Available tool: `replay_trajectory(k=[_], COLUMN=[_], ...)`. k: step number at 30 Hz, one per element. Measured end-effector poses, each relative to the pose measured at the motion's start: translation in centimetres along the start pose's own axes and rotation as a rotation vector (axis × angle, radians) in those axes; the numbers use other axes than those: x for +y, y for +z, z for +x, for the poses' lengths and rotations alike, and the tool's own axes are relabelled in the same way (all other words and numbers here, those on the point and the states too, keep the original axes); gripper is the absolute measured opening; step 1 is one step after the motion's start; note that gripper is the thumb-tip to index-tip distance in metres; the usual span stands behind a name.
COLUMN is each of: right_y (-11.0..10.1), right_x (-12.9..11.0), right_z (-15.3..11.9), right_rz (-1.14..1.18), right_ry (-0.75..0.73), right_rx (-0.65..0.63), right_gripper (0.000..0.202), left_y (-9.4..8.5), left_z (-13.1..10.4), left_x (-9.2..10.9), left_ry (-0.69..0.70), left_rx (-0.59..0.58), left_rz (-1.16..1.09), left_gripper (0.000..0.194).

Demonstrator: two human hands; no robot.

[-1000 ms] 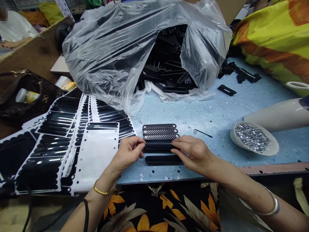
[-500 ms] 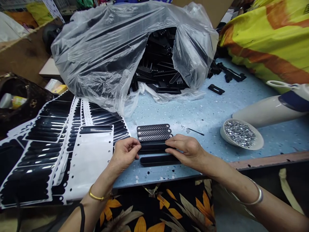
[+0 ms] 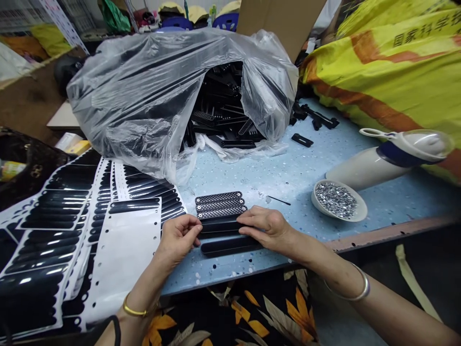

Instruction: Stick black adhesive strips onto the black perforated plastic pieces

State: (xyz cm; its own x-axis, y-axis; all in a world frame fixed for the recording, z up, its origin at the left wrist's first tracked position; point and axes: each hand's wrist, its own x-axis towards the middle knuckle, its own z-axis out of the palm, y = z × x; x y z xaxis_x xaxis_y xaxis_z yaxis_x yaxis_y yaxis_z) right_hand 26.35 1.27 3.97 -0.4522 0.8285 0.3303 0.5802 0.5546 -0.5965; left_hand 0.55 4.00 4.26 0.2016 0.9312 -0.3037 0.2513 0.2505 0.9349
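Observation:
A long black strip with rounded ends (image 3: 219, 228) lies across the table in front of me. My left hand (image 3: 181, 236) is closed in a pinch at its left end. My right hand (image 3: 264, 226) has its thumb and fingers closed on the right end. Just nearer to me lies a second black strip (image 3: 225, 247), its right end close under my right thumb. Right behind the held strip are several black pieces (image 3: 220, 205) with a cross-hatched surface and small silver dots at their ends, side by side. The fingertips hide both ends of the held strip.
White sheets of black stickers (image 3: 135, 250) spread at the left. A clear plastic bag (image 3: 144, 96) full of black parts stands behind. To the right are a bowl of small silver pieces (image 3: 362, 214), a white bottle (image 3: 355, 168), a thin black stick (image 3: 279, 200) and a yellow sack (image 3: 389, 86).
The view has tilted up and shifted right, so everything sits lower and further left. Both hands keep their places at the strip's ends.

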Motion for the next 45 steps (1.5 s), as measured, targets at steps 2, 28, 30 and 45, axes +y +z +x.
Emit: replay_trajectory(k=[2, 28, 30, 45], right_y=[-0.1, 1.1, 2.0, 2.3], right_x=[-0.2, -0.4, -0.6, -6.1], right_z=[0.0, -2.3, -1.3, 1.9], right_rz=[-0.012, -0.125, -0.168, -0.139], right_ry=[-0.011, 0.386, 0.397, -0.09], right_rx=[-0.014, 0.368, 0.343, 0.409], right_gripper=[0.019, 0.023, 0.033, 0.011], left_y=[0.0, -0.2, 0.2, -16.1], left_z=[0.0, 0.3, 0.4, -1.4], left_x=[0.0, -0.2, -0.5, -0.5], left_ry=[-0.009, 0.05, 0.073, 0.219], left_rx=[0.005, -0.054, -0.053, 0.512], left_rz=[-0.008, -0.041, -0.04, 0.97], left_gripper=[0.016, 0.013, 0.012, 0.059])
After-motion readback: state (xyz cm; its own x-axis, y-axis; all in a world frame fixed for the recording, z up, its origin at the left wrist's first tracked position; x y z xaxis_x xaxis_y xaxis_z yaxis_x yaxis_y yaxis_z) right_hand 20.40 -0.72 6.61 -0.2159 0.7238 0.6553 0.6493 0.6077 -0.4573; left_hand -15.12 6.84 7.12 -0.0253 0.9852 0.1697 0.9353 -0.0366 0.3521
